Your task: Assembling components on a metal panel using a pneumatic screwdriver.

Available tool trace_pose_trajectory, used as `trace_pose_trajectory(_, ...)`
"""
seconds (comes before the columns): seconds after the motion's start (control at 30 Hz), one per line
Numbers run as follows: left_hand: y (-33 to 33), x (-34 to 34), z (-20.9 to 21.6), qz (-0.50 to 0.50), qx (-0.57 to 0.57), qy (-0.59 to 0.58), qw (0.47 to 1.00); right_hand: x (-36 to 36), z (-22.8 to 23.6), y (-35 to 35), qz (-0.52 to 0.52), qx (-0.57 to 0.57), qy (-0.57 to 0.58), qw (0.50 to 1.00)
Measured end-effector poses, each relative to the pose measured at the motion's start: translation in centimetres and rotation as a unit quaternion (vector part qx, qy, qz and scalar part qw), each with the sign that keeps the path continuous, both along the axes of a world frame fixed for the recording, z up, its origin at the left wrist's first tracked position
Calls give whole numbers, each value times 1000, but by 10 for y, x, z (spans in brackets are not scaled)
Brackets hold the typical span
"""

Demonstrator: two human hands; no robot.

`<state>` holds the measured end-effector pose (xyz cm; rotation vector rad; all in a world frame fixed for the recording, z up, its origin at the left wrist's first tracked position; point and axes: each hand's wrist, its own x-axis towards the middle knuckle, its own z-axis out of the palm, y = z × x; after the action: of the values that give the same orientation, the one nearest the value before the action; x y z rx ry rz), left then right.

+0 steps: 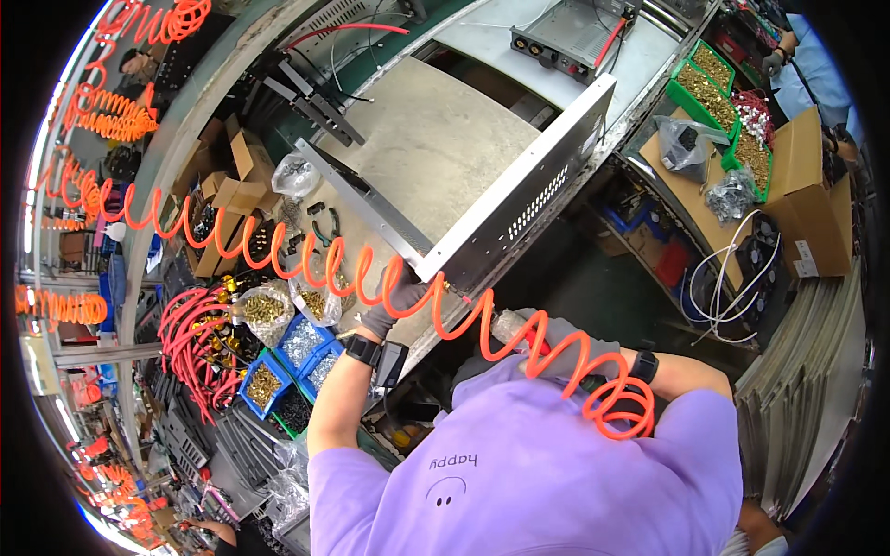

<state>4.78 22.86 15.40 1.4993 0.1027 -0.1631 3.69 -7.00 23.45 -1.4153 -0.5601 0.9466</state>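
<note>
A grey metal chassis (436, 157) with a perforated side wall (533, 199) lies on the workbench in front of me. My left hand (394, 301), in a grey glove, grips the chassis at its near corner. My right hand (556, 338), also gloved, holds a pneumatic screwdriver (505, 324) whose tip points at that same corner. An orange coiled air hose (306, 264) runs from the tool across the view to the upper left. A black watch sits on each wrist.
Blue bins of screws (297, 347) and bags of brass parts (264, 306) lie to my left, beside red cables (190, 343). Green bins (709, 88), cardboard boxes (802, 204) and stacked metal panels (807, 389) stand right. Another chassis (565, 37) lies farther along. A co-worker's sleeve (820, 65) shows top right.
</note>
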Motion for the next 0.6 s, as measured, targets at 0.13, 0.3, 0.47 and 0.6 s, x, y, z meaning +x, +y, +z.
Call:
trace_pose_trajectory(0.13,19,-5,-19,-28,55,-34,998,-3,7,8,7,-65,-18,998)
trace_pose_trajectory(0.3,14,4,-6,-98,193,13,976,-6,14,12,-1,-116,-33,993)
trace_pose_trajectory(0.47,13,4,-14,-66,148,-34,986,-7,22,17,-6,-148,-47,988)
trace_pose_trajectory(0.6,17,4,-9,-84,220,-35,971,-8,28,21,-6,-169,-53,984)
